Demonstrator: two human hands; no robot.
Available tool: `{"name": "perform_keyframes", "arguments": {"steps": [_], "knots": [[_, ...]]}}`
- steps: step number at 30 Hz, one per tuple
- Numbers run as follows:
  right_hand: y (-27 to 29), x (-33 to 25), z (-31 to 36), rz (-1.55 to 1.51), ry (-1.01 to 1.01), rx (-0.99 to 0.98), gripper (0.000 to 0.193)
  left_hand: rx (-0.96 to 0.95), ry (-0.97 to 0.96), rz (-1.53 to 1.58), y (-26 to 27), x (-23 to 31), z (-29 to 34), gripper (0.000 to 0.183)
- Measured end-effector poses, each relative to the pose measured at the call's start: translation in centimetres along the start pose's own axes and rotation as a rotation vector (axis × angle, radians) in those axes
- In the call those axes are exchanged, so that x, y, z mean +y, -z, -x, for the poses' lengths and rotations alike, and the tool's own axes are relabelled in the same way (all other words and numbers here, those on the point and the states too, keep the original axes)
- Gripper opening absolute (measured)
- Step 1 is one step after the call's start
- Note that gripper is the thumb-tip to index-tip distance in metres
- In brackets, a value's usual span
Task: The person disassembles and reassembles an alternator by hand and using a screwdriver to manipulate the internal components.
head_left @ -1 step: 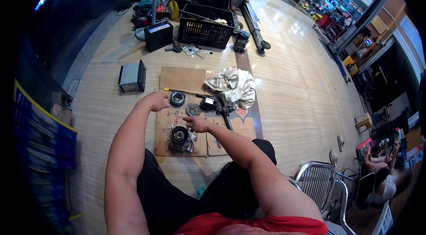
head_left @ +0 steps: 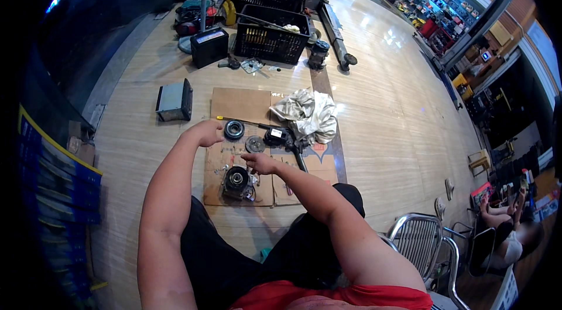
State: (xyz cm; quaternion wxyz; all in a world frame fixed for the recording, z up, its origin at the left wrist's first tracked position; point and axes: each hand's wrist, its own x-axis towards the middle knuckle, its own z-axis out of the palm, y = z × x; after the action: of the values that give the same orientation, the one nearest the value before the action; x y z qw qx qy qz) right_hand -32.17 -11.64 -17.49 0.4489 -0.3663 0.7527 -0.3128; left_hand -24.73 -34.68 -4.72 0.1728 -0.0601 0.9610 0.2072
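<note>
My left hand (head_left: 208, 133) hovers at the left edge of the cardboard (head_left: 240, 104), fingers apart, beside a dark pulley ring (head_left: 234, 129). My right hand (head_left: 260, 163) has its index finger stretched out to the left, above small loose bits, and appears to hold nothing. Just below that finger sits a compressor-like metal part (head_left: 236, 179) with a round black pulley facing up. A flat grey disc (head_left: 255, 144) lies between the ring and my right hand. To its right rests a black tool (head_left: 280, 135) with a white label.
A crumpled whitish cloth (head_left: 307, 115) covers the cardboard's right corner. Farther off are a grey metal box (head_left: 174, 101), a black car battery (head_left: 209, 48), black plastic crates (head_left: 272, 38) and a lift arm (head_left: 335, 35). A metal chair (head_left: 418, 240) stands at my right; another person sits beyond it.
</note>
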Motion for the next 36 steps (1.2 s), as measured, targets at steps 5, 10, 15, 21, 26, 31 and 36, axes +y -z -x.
{"name": "perform_keyframes", "arguments": {"steps": [5,10,15,21,26,31,36], "knots": [[-0.4,0.8,0.4,-0.423,-0.006,-0.019,0.044,-0.005,-0.003,-0.01,-0.1,-0.5,-0.3,0.053],[-0.6,1.2,0.3,-0.636,-0.079,-0.005,0.035,-0.005,-0.002,-0.013,0.2,0.1,0.0,0.053],[-1.2,1.3,0.2,-0.76,-0.099,0.065,0.028,-0.001,-0.007,-0.006,0.3,0.0,0.1,0.054],[-1.2,2.0,-0.3,-0.716,-0.06,0.136,0.03,-0.005,-0.009,0.01,0.2,0.0,-0.1,0.053],[-1.4,1.8,-0.4,-0.627,-0.036,0.151,0.039,0.005,-0.002,-0.013,0.2,0.1,0.2,0.053],[-1.7,1.5,-0.6,-0.462,-0.007,0.168,0.048,-0.001,-0.004,-0.009,0.2,0.0,0.0,0.053],[-1.5,1.7,-0.6,-0.342,0.018,0.189,0.05,-0.003,-0.003,-0.009,0.1,0.3,0.1,0.052]]}}
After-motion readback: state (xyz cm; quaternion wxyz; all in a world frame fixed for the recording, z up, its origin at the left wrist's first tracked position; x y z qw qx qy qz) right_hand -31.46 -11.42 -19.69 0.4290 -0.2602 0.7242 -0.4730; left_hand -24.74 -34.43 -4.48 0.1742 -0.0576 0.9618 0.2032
